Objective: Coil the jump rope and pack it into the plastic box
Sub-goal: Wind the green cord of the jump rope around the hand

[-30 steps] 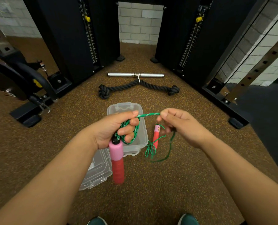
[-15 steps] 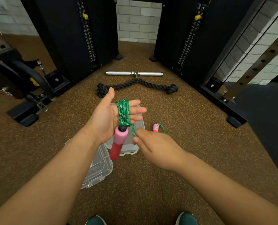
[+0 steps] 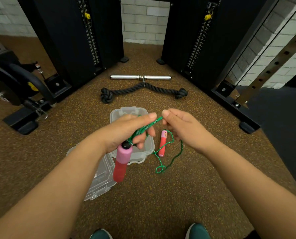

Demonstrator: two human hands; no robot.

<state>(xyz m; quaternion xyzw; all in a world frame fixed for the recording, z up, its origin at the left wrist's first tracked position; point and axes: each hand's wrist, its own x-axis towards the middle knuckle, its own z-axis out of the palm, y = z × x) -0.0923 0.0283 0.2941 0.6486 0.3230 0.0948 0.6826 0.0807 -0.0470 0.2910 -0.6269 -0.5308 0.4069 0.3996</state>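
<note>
A taut run of the green braided jump rope (image 3: 154, 121) bridges the two hands, running roughly left to right above the clear plastic box (image 3: 115, 113). The left hand (image 3: 126, 130) has its fingers curled round a bundle of finished loops, thumb pressed on top; from the bottom of that fist the pink-and-red foam handle (image 3: 121, 163) hangs down, its long axis near vertical. The right hand (image 3: 183, 128) pinches the rope just right of the left thumb, the other fingers folded in.

From the right hand the remaining slack drops down and trails over the floor just right of the box, ending in a small kinked loop. The second pink-and-red handle (image 3: 162, 144) is to the right of the box, long axis pointing away from the person; whether it lies on the floor or dangles just above it I cannot tell. It sits below the right hand, so that hand looks the nearer one for drawing in what is left. Only a short length seems still uncoiled, and the next wrap probably carries the rope back round the left fingers.

The box stands open on the speckled brown rubber floor (image 3: 161, 204), directly beneath the left hand. Its clear lid (image 3: 100, 180) lies nearer the person, touching or slightly overlapping the box's near left corner. Beyond the box lie a black knotted rope attachment (image 3: 143, 89) and a chrome bar (image 3: 140, 77), flanked by black weight-stack towers.
</note>
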